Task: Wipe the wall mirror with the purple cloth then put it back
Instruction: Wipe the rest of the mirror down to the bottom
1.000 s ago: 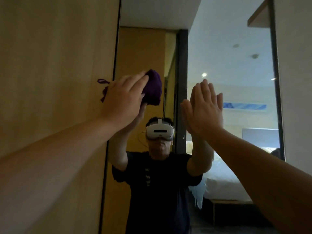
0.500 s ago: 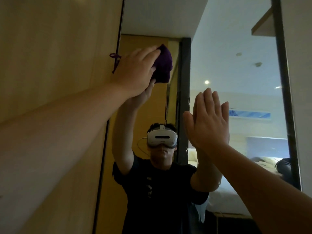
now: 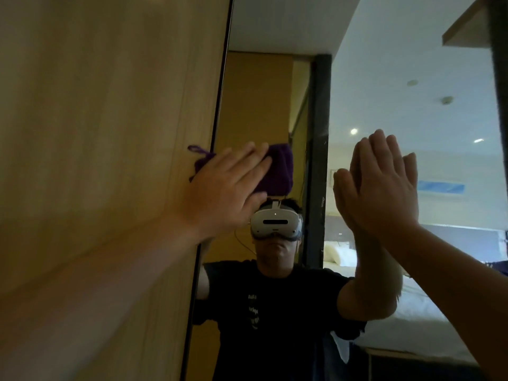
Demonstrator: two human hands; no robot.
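The tall wall mirror (image 3: 412,64) fills the middle and right of the head view, with a thin dark frame at its left edge. My left hand (image 3: 225,193) presses the purple cloth (image 3: 277,171) flat against the glass near that left edge. A loose purple thread sticks out to the left over the wood. My right hand (image 3: 382,188) rests flat on the glass to the right, fingers up and apart, holding nothing. The glass shows my own reflection with a white headset.
A light wooden wall panel (image 3: 110,133) runs along the left, right beside the mirror's frame. A dark vertical frame (image 3: 497,78) marks the mirror's right side. The mirror reflects a bed with white sheets and a lit ceiling.
My left hand went up the glass with the cloth, then came back down to about head height of the reflection. My right hand stayed flat on the glass.
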